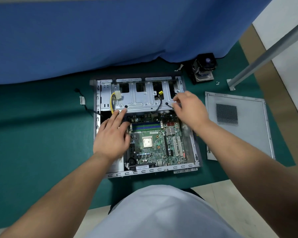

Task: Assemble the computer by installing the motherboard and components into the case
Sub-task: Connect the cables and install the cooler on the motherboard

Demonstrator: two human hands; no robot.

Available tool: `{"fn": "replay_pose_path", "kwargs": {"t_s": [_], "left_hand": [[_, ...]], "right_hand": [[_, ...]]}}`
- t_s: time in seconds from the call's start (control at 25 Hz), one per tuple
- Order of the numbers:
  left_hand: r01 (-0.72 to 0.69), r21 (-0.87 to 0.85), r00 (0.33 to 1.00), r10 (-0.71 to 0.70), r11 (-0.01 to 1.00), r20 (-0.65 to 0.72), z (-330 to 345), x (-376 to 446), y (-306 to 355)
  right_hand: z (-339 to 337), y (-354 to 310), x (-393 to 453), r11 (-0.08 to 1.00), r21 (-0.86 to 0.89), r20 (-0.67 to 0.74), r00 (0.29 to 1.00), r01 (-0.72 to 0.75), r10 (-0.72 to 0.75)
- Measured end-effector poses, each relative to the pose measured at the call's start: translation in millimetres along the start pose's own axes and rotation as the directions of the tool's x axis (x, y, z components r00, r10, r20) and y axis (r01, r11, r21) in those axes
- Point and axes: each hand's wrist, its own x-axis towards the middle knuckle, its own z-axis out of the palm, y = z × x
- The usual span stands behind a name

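Note:
An open metal computer case [100, 93] lies flat on the green mat. A green motherboard [159, 150] sits inside it, with a bare CPU [147, 142] in the middle and blue and green RAM slots [145, 126] above it. A silver drive cage [139, 98] spans the far end of the case. My left hand [113, 134] rests over the board's left side, its straight fingers reaching the cage's lower edge. My right hand [189, 109] hovers at the cage's right end, fingers curled and pinching a thin black cable [169, 105]. A yellow-tipped cable [160, 95] hangs nearby.
A CPU cooler with fan [204, 69] stands beyond the case at the right. The grey side panel [237, 127] lies flat to the right. Small screws [217, 82] lie near a metal table leg [265, 54]. A blue cloth [110, 40] hangs behind. A loose black cable [83, 102] trails left.

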Motion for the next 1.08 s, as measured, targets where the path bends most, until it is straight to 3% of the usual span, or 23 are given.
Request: {"fn": "replay_pose_path", "kwargs": {"t_s": [0.2,0.36,0.56,0.68,0.8,0.96,1.08], "left_hand": [[0.009,0.002,1.000,-0.009,1.000,0.003,-1,1,0],[-0.001,0.001,1.000,0.001,1.000,-0.006,0,2,0],[-0.001,0.007,1.000,0.001,1.000,-0.001,4,1,-2],[-0.008,0.002,1.000,0.008,1.000,0.006,4,2,-3],[-0.009,0.001,1.000,0.009,1.000,0.011,4,2,-2],[-0.010,-0.012,1.000,0.010,1.000,0.014,1,2,-1],[-0.013,-0.020,1.000,0.013,1.000,0.019,0,2,-1]], "right_hand": [[-1,9,33,0.970,-0.203,0.023,0.990,-0.134,0.141],[1,-1,39,0.859,-0.512,0.079,0.993,-0.032,0.084],[5,-12,54,0.879,-0.430,0.068,0.963,-0.206,0.259],[5,-16,64,0.891,-0.379,0.146,0.934,-0.252,0.326],[-1,-17,71,0.858,-0.484,0.236,0.919,-0.171,0.316],[-7,-24,79,0.654,-0.744,0.350,0.914,0.140,0.203],[-11,-26,86,0.679,-0.706,0.439,0.877,0.200,0.198]]}}
